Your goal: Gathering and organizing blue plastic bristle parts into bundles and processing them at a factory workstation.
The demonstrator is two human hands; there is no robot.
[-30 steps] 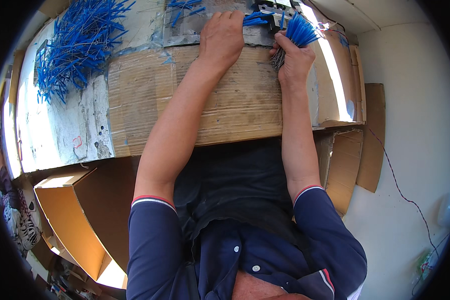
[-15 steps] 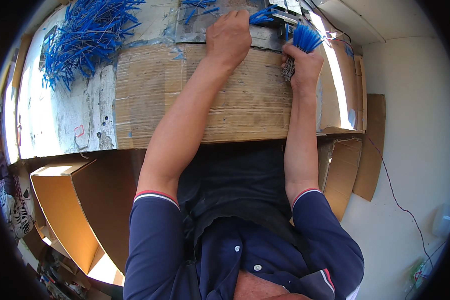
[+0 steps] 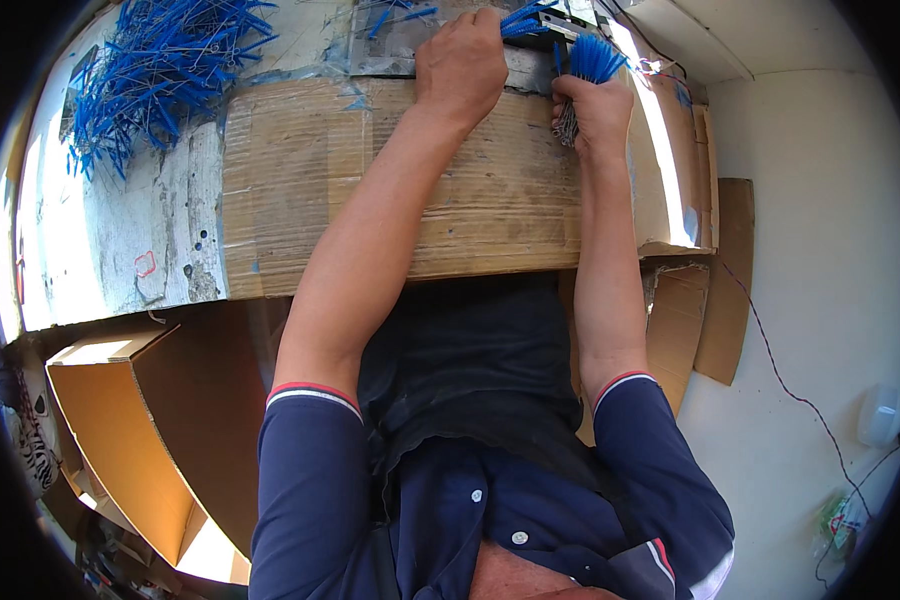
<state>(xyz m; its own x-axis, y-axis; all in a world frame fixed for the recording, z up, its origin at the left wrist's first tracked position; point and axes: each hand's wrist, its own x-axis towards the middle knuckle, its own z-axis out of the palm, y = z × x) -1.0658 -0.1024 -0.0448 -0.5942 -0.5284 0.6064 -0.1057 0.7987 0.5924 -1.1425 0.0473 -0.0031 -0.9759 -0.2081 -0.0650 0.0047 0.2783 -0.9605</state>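
Observation:
My left hand point(image 3: 460, 65) is closed on a few thin blue-bristled wire brushes point(image 3: 527, 18), whose blue ends stick out to the right past its fingers. To its right, my right hand point(image 3: 600, 112) grips a thick bundle of the same brushes point(image 3: 594, 58). Their blue bristles fan out above the fist, and their looped wire ends point(image 3: 567, 125) hang below the fingers. A single blue stem point(image 3: 557, 58) shows just left of the bundle. Both hands are over the far part of the table, near a dark metal device point(image 3: 545, 45).
A big heap of loose blue brushes point(image 3: 155, 75) lies at the far left, with several more point(image 3: 395, 15) on a metal plate point(image 3: 385, 55). Cardboard point(image 3: 320, 190) covers the table's front. An open carton point(image 3: 120, 400) stands below left. A thin cable point(image 3: 782, 385) hangs at the right.
The view has shifted slightly. My left hand and its brushes have moved a little farther away and to the right over the table. My right hand keeps its grip on the bundle.

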